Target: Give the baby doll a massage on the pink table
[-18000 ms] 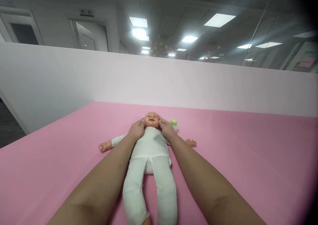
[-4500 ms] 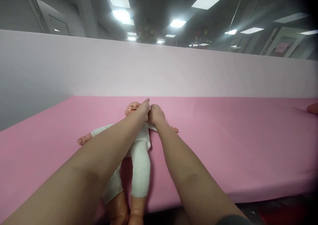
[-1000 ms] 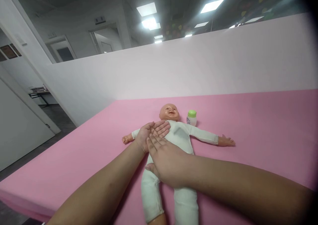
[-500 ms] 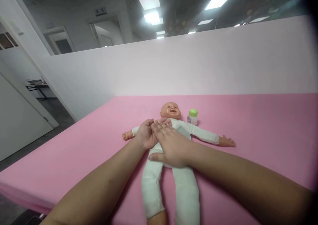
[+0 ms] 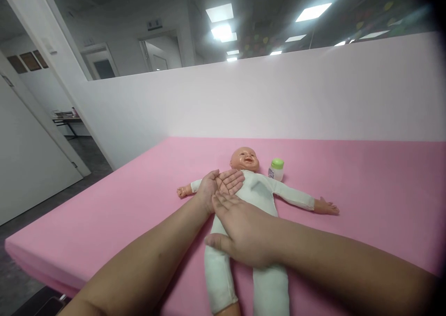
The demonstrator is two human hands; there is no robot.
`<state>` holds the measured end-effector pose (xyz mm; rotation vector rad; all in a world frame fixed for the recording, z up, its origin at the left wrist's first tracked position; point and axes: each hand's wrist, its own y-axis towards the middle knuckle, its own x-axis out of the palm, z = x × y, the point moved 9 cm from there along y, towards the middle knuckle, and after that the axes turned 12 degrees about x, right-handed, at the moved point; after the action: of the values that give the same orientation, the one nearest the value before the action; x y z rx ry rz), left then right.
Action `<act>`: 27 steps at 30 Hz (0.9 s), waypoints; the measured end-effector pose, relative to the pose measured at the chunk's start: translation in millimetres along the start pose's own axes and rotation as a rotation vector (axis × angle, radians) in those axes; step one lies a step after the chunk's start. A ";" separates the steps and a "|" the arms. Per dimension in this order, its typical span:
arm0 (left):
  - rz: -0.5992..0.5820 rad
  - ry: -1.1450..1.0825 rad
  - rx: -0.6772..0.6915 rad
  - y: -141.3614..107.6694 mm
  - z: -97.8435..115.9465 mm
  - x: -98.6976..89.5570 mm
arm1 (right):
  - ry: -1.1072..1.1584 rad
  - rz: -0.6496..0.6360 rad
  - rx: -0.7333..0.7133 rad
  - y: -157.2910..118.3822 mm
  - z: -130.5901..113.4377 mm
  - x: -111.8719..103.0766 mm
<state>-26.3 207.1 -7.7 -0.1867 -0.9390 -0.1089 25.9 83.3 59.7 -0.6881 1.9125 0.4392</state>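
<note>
A baby doll [image 5: 259, 190] with a hard plastic head and a pale cloth body lies face up, arms spread. Over its chest I see my left hand [image 5: 225, 183], palm up and fingers stretched out. My right hand [image 5: 244, 227] is palm down above the doll's belly, its fingertips at the heel of the left palm and its thumb apart. Both hands are open and hold nothing. Whether either one touches the doll I cannot tell. Beside the doll's head stands a small clear bottle with a green cap [image 5: 277, 169].
The doll lies on a pink padded table [image 5: 139, 190]. Behind it runs a white partition [image 5: 296, 97] with a glass or mirror-like panel above. A white door [image 5: 31, 134] stands at the left, and farther back a small table [image 5: 66, 118] holds some items.
My right hand has slid down from the left palm toward its wrist, uncovering the left fingers. The whole view has shifted slightly right and down; the doll and bottle have kept their places.
</note>
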 end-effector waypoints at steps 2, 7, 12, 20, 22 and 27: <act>-0.087 -0.026 -0.002 0.2 -1.2 5.1 | 0.056 -0.028 -0.020 2.3 0.1 0.6; -0.183 -0.020 -0.085 -8.0 -11.8 13.5 | -0.024 0.038 0.025 21.0 21.2 -1.0; -0.182 0.004 -0.118 -6.8 -12.9 7.2 | -0.216 0.099 0.199 27.7 40.9 -0.7; -0.075 0.044 -0.094 -3.4 -9.2 0.2 | -0.276 0.031 0.105 0.0 -1.7 3.0; -0.056 0.051 -0.099 -4.8 -10.0 1.3 | -0.202 0.042 0.057 -4.3 -7.5 5.1; -0.053 0.087 -0.099 -4.4 -12.7 0.8 | -0.039 0.069 0.008 1.0 -2.0 1.3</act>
<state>-16.5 200.2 -13.9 -0.2470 -0.8524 -0.2108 23.4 82.6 59.3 -0.6055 1.9048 0.4841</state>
